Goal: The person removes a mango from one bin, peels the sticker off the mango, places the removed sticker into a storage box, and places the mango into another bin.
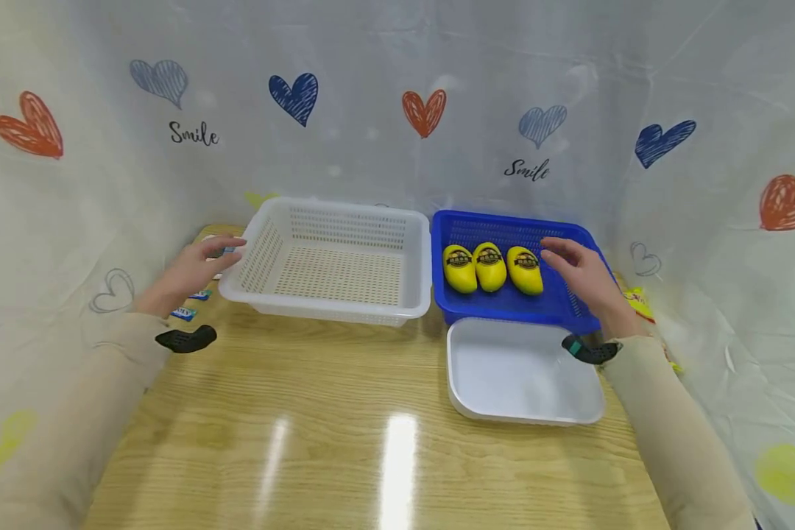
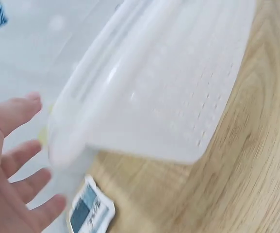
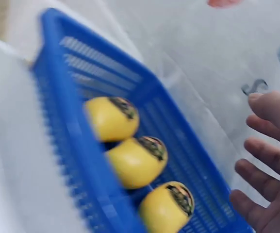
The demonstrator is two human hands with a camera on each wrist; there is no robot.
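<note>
Pale sheeting [image 1: 371,158] fills the background, printed with red, navy and grey-blue hearts; we read the word "Smile" on it twice, at upper left and at right of centre in the upper half of the frame. Below it stands a wood-grain table [image 1: 305,464]. We find three yellow mangoes [image 1: 490,269] in the blue basket [image 1: 513,216], right of the frame's centre: two lie side by side at left, the third slightly apart to their right. Each bears a dark label with yellow print, too small for us to read. Left of the blue basket we note a white basket [image 1: 324,304] with slotted walls; directly below the blue one, a shallow white tray [image 1: 523,383]. The left hand [image 1: 199,266], at centre left, is open beside the white basket's left end, fingers spread and holding nothing; the left wrist view shows a gap between them. The right hand [image 1: 586,280], at centre right, is likewise open and unladen, near the blue basket's right end. Blue-and-white packets [image 1: 184,313] lie at left and yellow packets [image 1: 639,303] at right; we cannot make out their lettering. Each wrist carries a black device [image 1: 187,339].
</note>
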